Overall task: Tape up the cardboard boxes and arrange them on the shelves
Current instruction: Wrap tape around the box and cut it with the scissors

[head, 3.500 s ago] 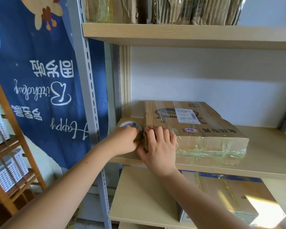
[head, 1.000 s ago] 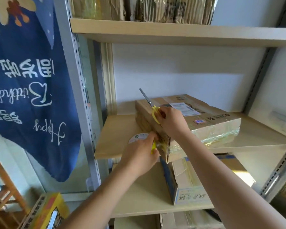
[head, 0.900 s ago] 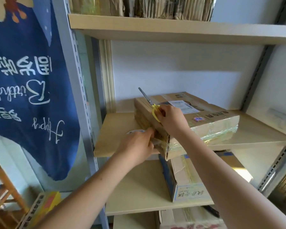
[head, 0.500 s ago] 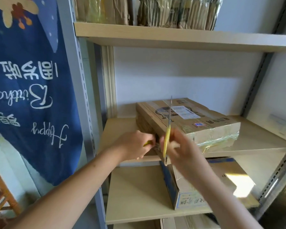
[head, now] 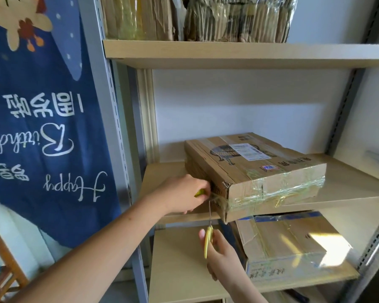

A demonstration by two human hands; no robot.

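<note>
Evidently stiff but slick with tape, the flat cardboard box (head: 256,171) wants gripping by its edges (left hand (head: 184,196) curls round something yellow-green, perhaps the tape roll, right hand (head: 219,254) grips scissors (head: 208,235)).

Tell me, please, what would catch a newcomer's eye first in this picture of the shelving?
Probably the taped cardboard box on the middle shelf, one corner jutting past the front edge. Right there, the right hand points yellow-handled scissors up at a strip of clear tape, while the left hand grips something yellow-green against the box's near corner. The big blue birthday banner at left hangs upside down.
</note>
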